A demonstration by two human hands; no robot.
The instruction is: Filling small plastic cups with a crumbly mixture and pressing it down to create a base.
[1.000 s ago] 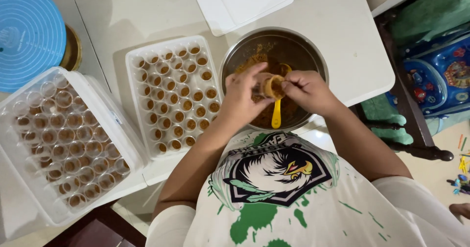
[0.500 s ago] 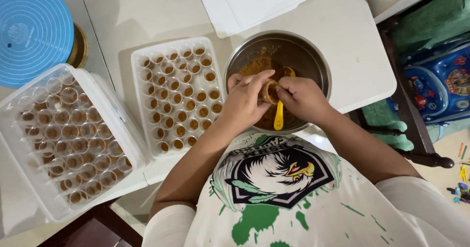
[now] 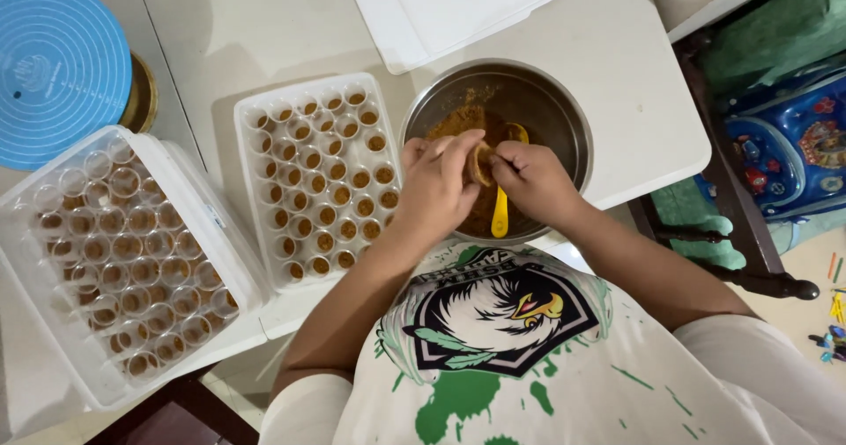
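1. Over the steel mixing bowl (image 3: 564,114), both hands meet just above the brown crumbly mixture (image 3: 458,121) heaped at the bowl's far-left side.
2. Left hand (image 3: 438,185): fingers curled together around a small clear cup (image 3: 482,164), of which only a brown-filled edge shows between the two hands.
3. Right hand (image 3: 531,181): fingers closed on a yellow spoon (image 3: 500,216); the handle end sticks out below the fist toward the person's body, and the spoon's bowl shows above the knuckles, just beside the cup.
4. The cup sits between the two hands, over the middle of the bowl, touching both sets of fingers. Whether it stands upright or tilted, I cannot tell.
5. Left of the bowl, touching its rim or nearly so: a white tray (image 3: 261,200) of small cups in rows, each holding brown filling.
6. Further left, a larger clear plastic box (image 3: 204,225) with more rows of small cups, many with filling at the bottom.
7. Top left: a round blue lid (image 3: 57,66) on a gold-coloured tin.
8. Far side of the bowl: a flat white lid (image 3: 458,9) on the white table (image 3: 643,92).
9. Right of the table: a dark wooden chair (image 3: 731,233) and a blue bag (image 3: 797,159).
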